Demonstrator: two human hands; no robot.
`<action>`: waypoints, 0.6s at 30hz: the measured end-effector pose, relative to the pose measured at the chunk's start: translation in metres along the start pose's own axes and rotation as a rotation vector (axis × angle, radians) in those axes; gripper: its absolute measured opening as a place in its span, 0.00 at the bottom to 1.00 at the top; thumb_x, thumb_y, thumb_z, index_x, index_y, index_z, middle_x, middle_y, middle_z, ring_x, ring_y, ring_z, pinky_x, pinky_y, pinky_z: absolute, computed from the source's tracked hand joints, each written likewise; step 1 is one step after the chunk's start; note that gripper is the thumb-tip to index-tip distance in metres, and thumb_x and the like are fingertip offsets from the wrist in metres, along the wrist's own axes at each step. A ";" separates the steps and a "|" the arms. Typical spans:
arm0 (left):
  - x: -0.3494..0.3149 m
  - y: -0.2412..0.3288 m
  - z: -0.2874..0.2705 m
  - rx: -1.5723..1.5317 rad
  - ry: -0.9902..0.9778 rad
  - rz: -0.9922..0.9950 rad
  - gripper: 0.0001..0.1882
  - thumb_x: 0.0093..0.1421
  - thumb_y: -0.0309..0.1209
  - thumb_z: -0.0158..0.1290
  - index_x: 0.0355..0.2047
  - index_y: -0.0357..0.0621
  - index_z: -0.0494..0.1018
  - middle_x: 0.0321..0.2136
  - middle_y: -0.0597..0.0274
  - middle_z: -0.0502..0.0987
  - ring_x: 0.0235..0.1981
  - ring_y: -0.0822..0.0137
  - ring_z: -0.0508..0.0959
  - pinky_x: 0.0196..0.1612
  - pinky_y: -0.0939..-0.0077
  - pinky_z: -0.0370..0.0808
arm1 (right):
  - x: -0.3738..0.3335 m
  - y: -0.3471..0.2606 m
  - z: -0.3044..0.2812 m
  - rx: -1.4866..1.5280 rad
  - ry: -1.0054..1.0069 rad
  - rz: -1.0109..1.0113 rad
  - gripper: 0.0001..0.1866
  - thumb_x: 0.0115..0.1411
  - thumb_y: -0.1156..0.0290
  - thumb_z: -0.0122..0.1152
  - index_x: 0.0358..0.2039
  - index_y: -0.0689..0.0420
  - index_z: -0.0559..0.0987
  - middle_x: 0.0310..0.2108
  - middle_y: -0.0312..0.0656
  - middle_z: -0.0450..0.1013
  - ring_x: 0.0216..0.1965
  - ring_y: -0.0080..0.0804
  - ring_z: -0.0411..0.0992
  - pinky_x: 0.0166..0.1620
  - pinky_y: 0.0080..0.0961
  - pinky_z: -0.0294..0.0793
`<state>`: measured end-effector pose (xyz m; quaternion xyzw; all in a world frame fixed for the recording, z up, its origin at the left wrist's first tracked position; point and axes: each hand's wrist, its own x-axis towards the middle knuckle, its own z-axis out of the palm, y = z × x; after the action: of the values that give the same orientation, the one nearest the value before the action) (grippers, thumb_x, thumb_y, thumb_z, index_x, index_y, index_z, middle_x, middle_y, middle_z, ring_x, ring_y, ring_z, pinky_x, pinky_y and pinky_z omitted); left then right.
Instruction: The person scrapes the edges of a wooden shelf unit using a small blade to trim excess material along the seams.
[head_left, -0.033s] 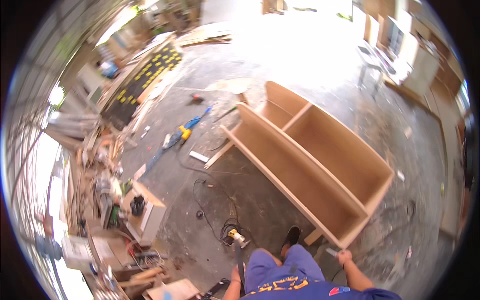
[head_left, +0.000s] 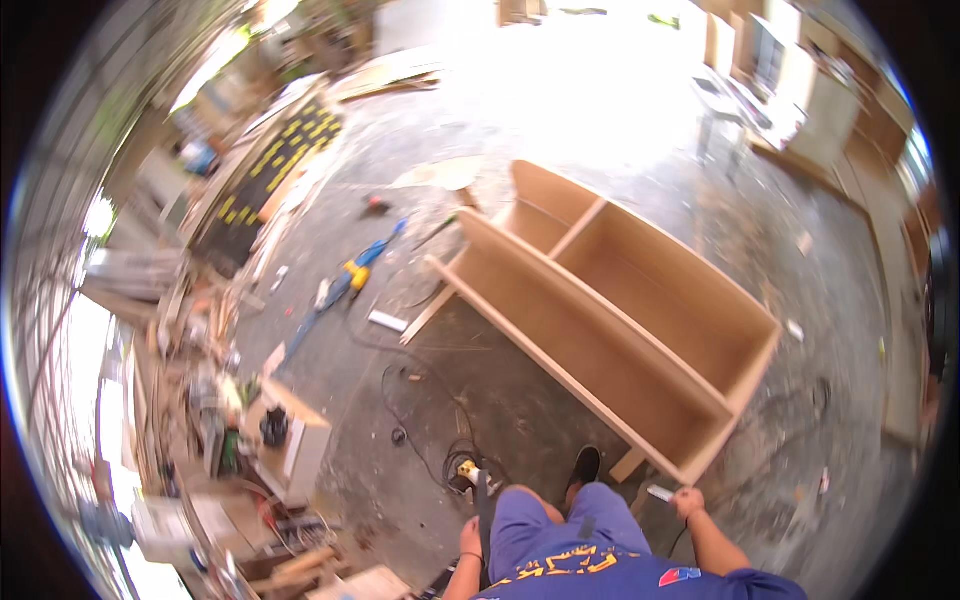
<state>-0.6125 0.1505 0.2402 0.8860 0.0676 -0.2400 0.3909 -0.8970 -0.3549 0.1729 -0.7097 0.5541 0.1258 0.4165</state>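
A wooden cabinet carcass (head_left: 600,315) with several open compartments lies on the floor in front of me. My right hand (head_left: 686,502) is closed at its near corner, with a small flat whitish object (head_left: 660,493) sticking out from the fingers. The picture is too blurred to tell that object's kind. My left hand (head_left: 471,538) hangs low beside my left thigh, next to a long dark strip (head_left: 483,520). How its fingers lie, and whether they touch the strip, cannot be made out.
A yellow corded power tool (head_left: 468,471) lies near my feet with its cable loosely looped. Further left are a blue and yellow long tool (head_left: 356,272) and a white strip (head_left: 388,320). Wood scraps (head_left: 190,400) crowd the left side. Offcuts (head_left: 628,464) lie under the cabinet.
The view has shifted a little, so the cabinet and floor items sit slightly further left. My left hand shows more fully; the right stays by the cabinet corner with the whitish object.
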 end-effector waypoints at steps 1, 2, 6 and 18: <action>0.016 0.047 -0.016 -0.156 -0.005 -0.109 0.13 0.64 0.38 0.51 0.41 0.43 0.76 0.36 0.64 0.80 0.35 0.73 0.79 0.31 0.79 0.72 | -0.019 -0.043 -0.005 0.014 0.027 -0.024 0.10 0.39 0.66 0.72 0.20 0.56 0.80 0.24 0.46 0.77 0.26 0.36 0.74 0.34 0.34 0.74; 0.030 0.100 -0.024 -0.304 -0.024 -0.220 0.13 0.63 0.37 0.53 0.43 0.44 0.76 0.37 0.64 0.80 0.36 0.74 0.79 0.32 0.80 0.73 | -0.030 -0.062 -0.003 0.228 0.026 0.157 0.09 0.40 0.68 0.70 0.19 0.57 0.78 0.22 0.45 0.76 0.26 0.36 0.74 0.33 0.33 0.74; 0.106 0.179 -0.038 -0.137 -0.211 0.011 0.16 0.64 0.35 0.54 0.43 0.34 0.75 0.34 0.60 0.79 0.33 0.73 0.78 0.41 0.77 0.75 | -0.066 -0.114 0.022 0.387 0.412 0.061 0.11 0.42 0.72 0.68 0.17 0.58 0.72 0.18 0.42 0.73 0.20 0.30 0.72 0.28 0.31 0.73; 0.304 0.345 0.099 0.721 -1.052 0.746 0.21 0.62 0.41 0.55 0.48 0.35 0.73 0.39 0.49 0.81 0.39 0.60 0.83 0.44 0.68 0.78 | -0.202 -0.183 0.174 2.151 1.259 0.691 0.03 0.59 0.70 0.59 0.33 0.48 0.73 0.28 0.32 0.69 0.30 0.29 0.73 0.30 0.28 0.74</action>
<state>-0.2777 -0.1783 0.2650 0.6915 -0.5174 -0.4915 0.1118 -0.7560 -0.0827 0.2766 0.2222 0.6298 -0.6339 0.3901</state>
